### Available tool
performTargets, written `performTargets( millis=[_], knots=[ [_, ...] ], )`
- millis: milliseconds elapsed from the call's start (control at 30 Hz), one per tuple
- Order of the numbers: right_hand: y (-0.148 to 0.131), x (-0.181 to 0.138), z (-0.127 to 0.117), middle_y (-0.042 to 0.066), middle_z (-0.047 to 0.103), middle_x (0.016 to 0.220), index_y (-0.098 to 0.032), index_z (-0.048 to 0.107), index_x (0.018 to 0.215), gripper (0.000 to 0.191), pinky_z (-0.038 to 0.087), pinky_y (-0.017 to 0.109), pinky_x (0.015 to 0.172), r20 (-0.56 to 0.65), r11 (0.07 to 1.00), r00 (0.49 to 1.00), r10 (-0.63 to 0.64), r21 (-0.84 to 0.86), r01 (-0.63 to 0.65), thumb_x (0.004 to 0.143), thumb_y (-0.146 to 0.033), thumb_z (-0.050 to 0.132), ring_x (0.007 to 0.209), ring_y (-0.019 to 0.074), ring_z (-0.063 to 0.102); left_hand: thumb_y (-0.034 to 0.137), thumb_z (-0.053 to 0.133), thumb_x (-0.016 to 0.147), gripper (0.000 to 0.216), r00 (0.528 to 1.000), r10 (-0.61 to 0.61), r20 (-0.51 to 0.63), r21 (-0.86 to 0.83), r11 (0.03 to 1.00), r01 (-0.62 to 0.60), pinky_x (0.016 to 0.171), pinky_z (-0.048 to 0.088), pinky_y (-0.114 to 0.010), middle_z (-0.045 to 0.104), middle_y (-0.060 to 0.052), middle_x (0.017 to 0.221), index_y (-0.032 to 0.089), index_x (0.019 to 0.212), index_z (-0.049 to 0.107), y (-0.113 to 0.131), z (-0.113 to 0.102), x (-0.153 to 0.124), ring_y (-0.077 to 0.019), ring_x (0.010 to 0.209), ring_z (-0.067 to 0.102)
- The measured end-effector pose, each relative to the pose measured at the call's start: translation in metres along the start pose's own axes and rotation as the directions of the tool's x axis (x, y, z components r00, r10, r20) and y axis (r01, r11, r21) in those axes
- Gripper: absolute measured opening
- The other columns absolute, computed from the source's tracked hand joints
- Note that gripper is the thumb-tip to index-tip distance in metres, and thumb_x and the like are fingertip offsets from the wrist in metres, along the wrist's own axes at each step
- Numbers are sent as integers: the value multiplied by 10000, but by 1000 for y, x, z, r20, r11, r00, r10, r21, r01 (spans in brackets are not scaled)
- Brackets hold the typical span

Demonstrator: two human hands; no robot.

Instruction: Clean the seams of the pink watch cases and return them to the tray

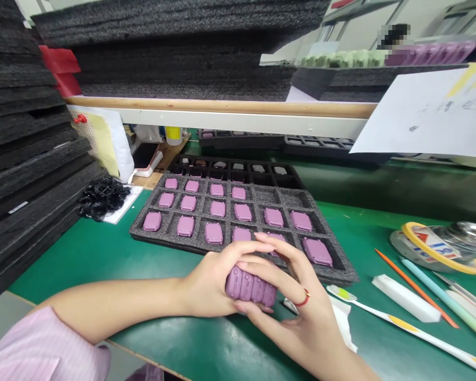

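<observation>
A short stack of purple watch-case-like pieces [250, 286] is held between my two hands, above the front edge of the foam tray. My left hand [212, 280] is closed round the stack's left end. From the right, my right hand [307, 301] pinches the same stack, fingers over the top and thumb below. A thin red ring sits on one of its fingers. Just beyond lies the black foam tray [137, 231], with purple cases [185, 226] in most of its pockets. Two pockets at the back right hold nothing. My fingers partly hide the front row.
To the right lie a toothbrush [396, 320], a white block [406, 298], an orange stick [416, 286] and a glass bottle [420, 246] with a yellow ring. Black foam stacks [19, 132] rise at left. A shelf edge [222, 114] crosses above; black bands [103, 197] lie left.
</observation>
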State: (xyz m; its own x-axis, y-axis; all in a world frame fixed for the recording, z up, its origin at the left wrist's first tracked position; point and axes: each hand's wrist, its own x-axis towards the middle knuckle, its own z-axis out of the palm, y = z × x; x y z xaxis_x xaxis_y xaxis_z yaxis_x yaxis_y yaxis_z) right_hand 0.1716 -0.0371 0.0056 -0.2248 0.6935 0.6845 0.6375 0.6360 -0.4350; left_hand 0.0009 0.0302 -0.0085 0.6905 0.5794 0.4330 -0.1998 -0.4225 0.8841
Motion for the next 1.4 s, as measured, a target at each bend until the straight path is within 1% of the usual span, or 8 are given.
performTargets(
  millis=[267, 367, 533, 800, 967, 1167, 1300, 1400],
  knots=[
    [-2, -1, 1, 82, 377, 1544, -283, 688, 1167, 360, 500, 518, 1066, -38, 984, 990, -135, -125, 129, 853, -104, 681, 1380, 311, 478, 303, 833, 756, 665, 996, -79, -36, -6, 997, 79, 1030, 521, -388, 749, -116, 1191, 212, 1320, 492, 11, 3, 5, -267, 1135, 709],
    [-2, -3, 1, 111, 384, 1545, -269, 646, 1228, 382, 486, 538, 1054, -53, 973, 992, -111, -211, 98, 867, -150, 677, 1364, 327, 485, 330, 846, 740, 673, 987, -149, -54, -7, 989, 148, 998, 529, -381, 754, -122, 1183, 205, 1307, 505, 13, 3, 6, -270, 1098, 724],
    [0, -3, 0, 180, 483, 1451, -212, 485, 1436, 638, 515, 534, 1019, -77, 974, 997, 25, -224, -41, 869, -408, 705, 1297, 351, 533, 349, 885, 686, 746, 989, -137, -58, 45, 989, 140, 997, 519, -373, 759, -94, 1183, 219, 1305, 489, 12, 3, 6, -275, 1125, 709],
    [-5, -1, 0, 167, 499, 1397, -206, 542, 1311, 487, 538, 492, 1018, -45, 994, 999, 22, -102, -26, 867, -304, 713, 1302, 322, 542, 304, 886, 683, 738, 986, -163, -23, -23, 986, 163, 961, 547, -351, 749, -90, 1181, 221, 1305, 498, 12, 5, 6, -263, 1080, 726],
    [-3, -2, -1, 155, 483, 1424, -232, 583, 1219, 405, 553, 504, 1001, -26, 995, 998, 54, -84, -56, 861, -354, 726, 1311, 326, 540, 316, 893, 664, 790, 990, -130, -53, 80, 988, 134, 1001, 546, -369, 644, -112, 1372, 243, 1352, 511, 11, 2, 4, -287, 1173, 683],
    [0, -2, -2, 150, 474, 1407, -236, 605, 1201, 349, 544, 535, 1017, -9, 991, 1000, -13, -130, 11, 886, -346, 707, 1323, 334, 532, 375, 846, 706, 857, 990, -138, 21, 119, 984, 135, 1048, 521, -427, 598, -140, 1431, 238, 1446, 435, 6, -1, -1, -316, 1229, 649],
    [-2, -2, -4, 140, 531, 1329, -243, 594, 1247, 393, 517, 586, 1039, -60, 982, 994, -93, -170, 82, 878, -303, 717, 1325, 358, 536, 326, 891, 663, 967, 980, -196, 43, 76, 978, 193, 1061, 506, -436, 687, -119, 1306, 262, 1480, 377, 4, -1, -2, -304, 1193, 674],
    [-2, -3, -10, 132, 619, 1278, -250, 583, 1295, 436, 520, 575, 1041, -102, 993, 992, -75, -95, 65, 886, -319, 716, 1282, 346, 583, 340, 858, 720, 855, 974, -223, 33, 65, 973, 220, 1004, 538, -411, 748, -78, 1172, 264, 1447, 413, 5, 0, 2, -267, 1098, 717]
  ],
)
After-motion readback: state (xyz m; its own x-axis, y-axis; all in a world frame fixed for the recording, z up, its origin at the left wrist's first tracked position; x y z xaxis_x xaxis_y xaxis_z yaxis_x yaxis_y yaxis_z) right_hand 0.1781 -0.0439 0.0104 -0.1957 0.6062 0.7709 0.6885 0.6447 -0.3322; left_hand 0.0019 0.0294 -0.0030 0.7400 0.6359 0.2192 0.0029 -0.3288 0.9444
